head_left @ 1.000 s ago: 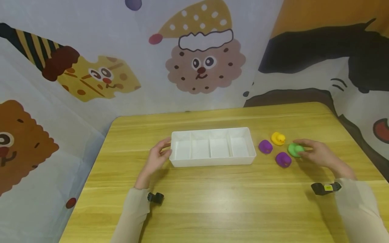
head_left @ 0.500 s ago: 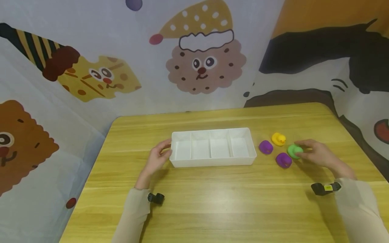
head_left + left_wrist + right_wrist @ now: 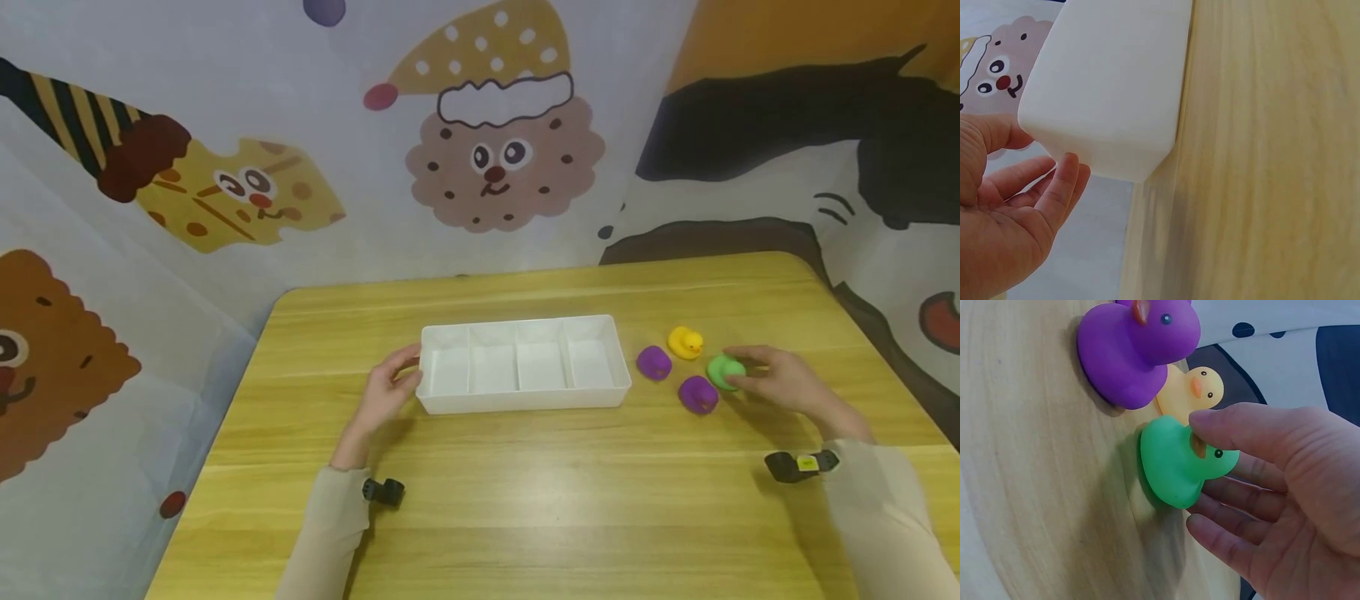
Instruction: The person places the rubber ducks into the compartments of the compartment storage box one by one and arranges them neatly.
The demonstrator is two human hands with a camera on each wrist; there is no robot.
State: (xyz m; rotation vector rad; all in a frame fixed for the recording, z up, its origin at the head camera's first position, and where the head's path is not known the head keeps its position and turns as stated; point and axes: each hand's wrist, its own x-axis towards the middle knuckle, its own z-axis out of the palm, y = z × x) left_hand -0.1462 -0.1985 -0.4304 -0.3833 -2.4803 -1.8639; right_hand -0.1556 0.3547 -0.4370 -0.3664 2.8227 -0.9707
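My left hand [image 3: 388, 392] is at the left end of a white four-sided tray with divided compartments [image 3: 525, 400]. In the left wrist view its fingertips rest on the tray's smooth end wall [image 3: 1104, 94], with the thumb at the corner. On the right, my right hand [image 3: 787, 382] holds a green rubber duck [image 3: 1169, 465] between thumb and fingers. The thumb overlaps the duck's head by the beak, and the fingers pass behind it. The duck appears to sit on the table. Whether every fingertip touches it is hidden.
Two purple rubber ducks, the nearer one [image 3: 699, 395] and the farther one [image 3: 654, 363], and a yellow duck [image 3: 686, 342] stand between tray and right hand. The wooden table [image 3: 525, 508] meets a cartoon-printed cloth [image 3: 337, 242] at its back edge.
The green duck has shifted and turned very slightly at my right hand. Otherwise both hands, the tray and the other ducks stay put; the head view moves a little.
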